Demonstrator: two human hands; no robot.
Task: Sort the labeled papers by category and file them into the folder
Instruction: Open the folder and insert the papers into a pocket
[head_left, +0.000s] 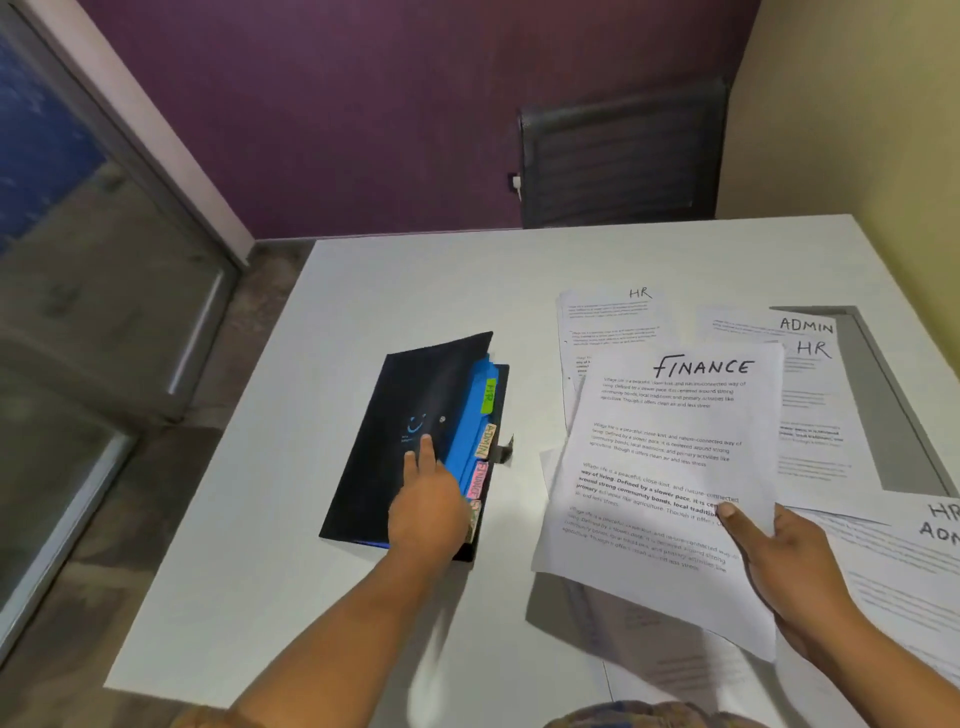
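A black expanding folder (395, 441) lies on the white table (405, 291), its blue dividers (475, 415) showing tabs marked HR, ADMIN and FINANCE. My left hand (428, 499) rests on the folder's cover with fingers straight, next to the tabs. My right hand (779, 556) holds a sheet headed FINANCE (665, 467) above the table, thumb on top of its lower right part. More labelled sheets lie beyond: an HR stack (608, 317), an ADMIN sheet (810, 325) and another HR sheet (815, 374).
Further papers (914, 561) marked HR and ADMIN lie at the right edge under my right wrist. A dark office chair (618, 156) stands behind the table against the purple wall. A glass door (78, 312) is at the left.
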